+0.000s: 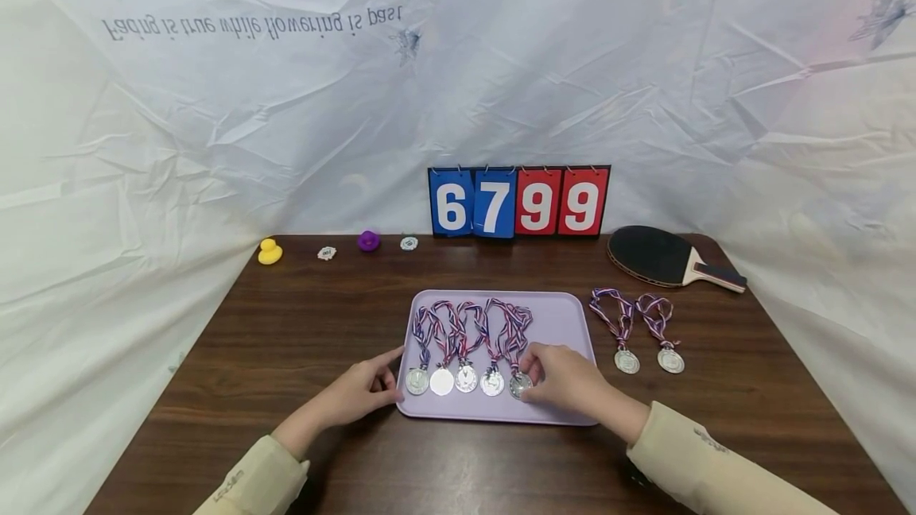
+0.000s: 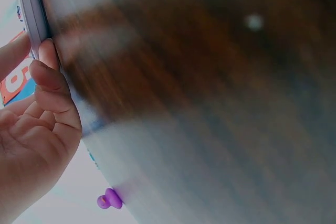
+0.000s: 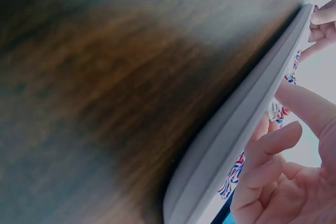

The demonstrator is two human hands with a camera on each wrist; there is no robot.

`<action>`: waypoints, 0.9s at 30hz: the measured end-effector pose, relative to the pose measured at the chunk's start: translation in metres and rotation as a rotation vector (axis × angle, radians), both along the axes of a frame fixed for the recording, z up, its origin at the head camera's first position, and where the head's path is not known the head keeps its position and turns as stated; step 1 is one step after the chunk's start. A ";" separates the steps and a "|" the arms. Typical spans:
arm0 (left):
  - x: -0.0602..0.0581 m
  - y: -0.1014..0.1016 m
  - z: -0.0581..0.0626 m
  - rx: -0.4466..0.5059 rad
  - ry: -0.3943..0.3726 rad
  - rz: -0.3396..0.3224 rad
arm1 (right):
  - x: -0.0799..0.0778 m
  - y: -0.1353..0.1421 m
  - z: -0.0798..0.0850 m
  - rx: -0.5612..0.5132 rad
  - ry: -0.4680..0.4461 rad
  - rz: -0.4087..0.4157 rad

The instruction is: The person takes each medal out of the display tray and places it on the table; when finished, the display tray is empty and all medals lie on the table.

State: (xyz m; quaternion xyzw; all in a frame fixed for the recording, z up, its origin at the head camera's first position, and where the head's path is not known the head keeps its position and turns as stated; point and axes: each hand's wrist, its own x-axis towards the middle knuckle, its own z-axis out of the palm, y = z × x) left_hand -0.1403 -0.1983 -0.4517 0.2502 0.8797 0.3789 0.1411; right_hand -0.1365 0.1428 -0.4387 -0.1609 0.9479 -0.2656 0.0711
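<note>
A lilac tray lies on the dark wooden table, bearing a row of several silver medals on striped red, white and blue ribbons. At the tray's left edge my left hand pinches the rim, with thumb and finger on either side of it in the left wrist view. The rightmost medal of the row is between the thumb and fingers of my right hand, low over the tray. Its ribbon stretches toward the back. In the right wrist view, the tray wall hides part of the medals.
Two more medals, a left one and a right one, lie right of the tray. Behind them is a table tennis bat. A flip scoreboard, yellow duck, purple duck and two small white pieces line the back.
</note>
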 end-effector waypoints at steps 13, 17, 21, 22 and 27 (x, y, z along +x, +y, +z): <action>0.000 0.000 0.000 0.016 0.015 -0.008 | -0.003 0.013 0.002 -0.192 -0.081 0.154; 0.000 0.000 0.000 0.017 0.018 -0.006 | -0.002 0.016 0.008 -0.240 -0.096 0.145; 0.000 -0.001 -0.001 0.007 0.008 -0.002 | 0.000 0.020 0.015 -0.272 -0.101 0.112; 0.000 -0.001 -0.001 0.007 0.009 -0.003 | 0.000 0.021 0.017 -0.278 -0.104 0.102; 0.000 -0.001 -0.001 0.016 0.017 -0.009 | 0.003 0.027 0.026 -0.307 -0.099 0.057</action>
